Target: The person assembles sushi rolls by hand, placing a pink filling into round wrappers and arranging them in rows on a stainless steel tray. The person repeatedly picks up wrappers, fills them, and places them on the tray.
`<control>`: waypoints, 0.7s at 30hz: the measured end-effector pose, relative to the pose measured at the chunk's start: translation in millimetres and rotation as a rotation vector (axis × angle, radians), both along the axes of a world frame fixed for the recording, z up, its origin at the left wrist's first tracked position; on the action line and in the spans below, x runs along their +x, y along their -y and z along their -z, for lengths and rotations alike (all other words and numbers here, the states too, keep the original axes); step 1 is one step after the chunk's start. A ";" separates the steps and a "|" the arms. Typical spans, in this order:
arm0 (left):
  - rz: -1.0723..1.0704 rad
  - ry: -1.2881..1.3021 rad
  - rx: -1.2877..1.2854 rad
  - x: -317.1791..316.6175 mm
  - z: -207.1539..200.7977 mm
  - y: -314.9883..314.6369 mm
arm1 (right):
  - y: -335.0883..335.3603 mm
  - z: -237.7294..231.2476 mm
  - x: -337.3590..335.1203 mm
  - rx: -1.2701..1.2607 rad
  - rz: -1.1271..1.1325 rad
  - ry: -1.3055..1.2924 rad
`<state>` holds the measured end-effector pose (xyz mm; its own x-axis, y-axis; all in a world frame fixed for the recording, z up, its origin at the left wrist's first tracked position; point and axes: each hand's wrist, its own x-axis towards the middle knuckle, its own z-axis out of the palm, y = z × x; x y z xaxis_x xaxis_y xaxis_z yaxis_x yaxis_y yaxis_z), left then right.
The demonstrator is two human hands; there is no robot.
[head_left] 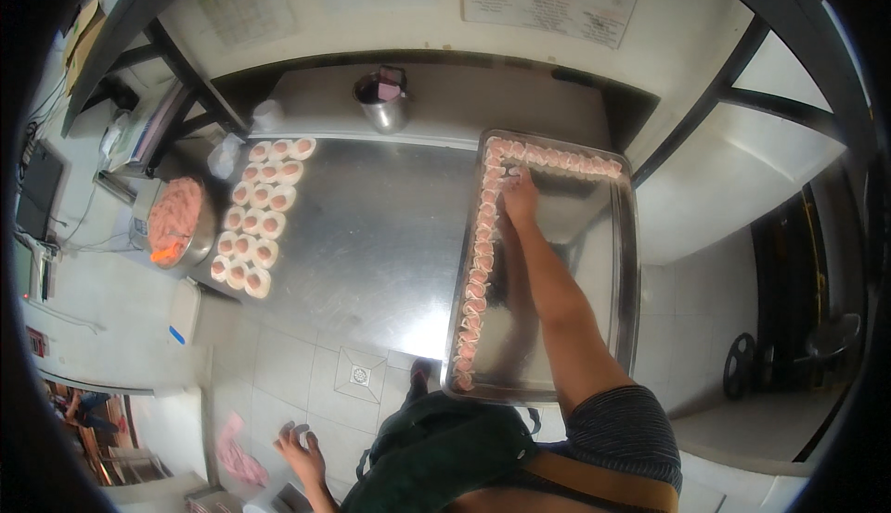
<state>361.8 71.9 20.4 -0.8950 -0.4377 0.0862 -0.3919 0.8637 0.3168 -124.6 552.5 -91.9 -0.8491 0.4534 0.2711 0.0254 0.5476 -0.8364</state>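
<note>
My right hand (520, 196) reaches over a large metal tray (626, 281) with its fingers closed at a small pale dumpling (511, 173), beside the tray's far left corner. A line of open-topped dumplings with pink filling (483, 249) runs down the tray's left side, and another line (566, 160) lies along its far edge. Low at the left, away from the table, my left hand (303, 453) hangs with its fingers bent and apart, holding nothing. Round white wrappers topped with pink filling (251, 221) lie in short rows on the left of the steel table (371, 225).
A metal bowl of pink filling (176, 221) with something orange in it stands left of the wrappers. On the back ledge are a steel container (385, 114) and a white cup (268, 115). Dark frame posts (701, 109) rise behind the tray. A pink cloth (239, 453) lies lower left.
</note>
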 end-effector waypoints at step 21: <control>-0.011 0.010 0.003 -9.0 1.4 2.2 | 1.6 -5.4 2.8 0.039 -0.077 -0.081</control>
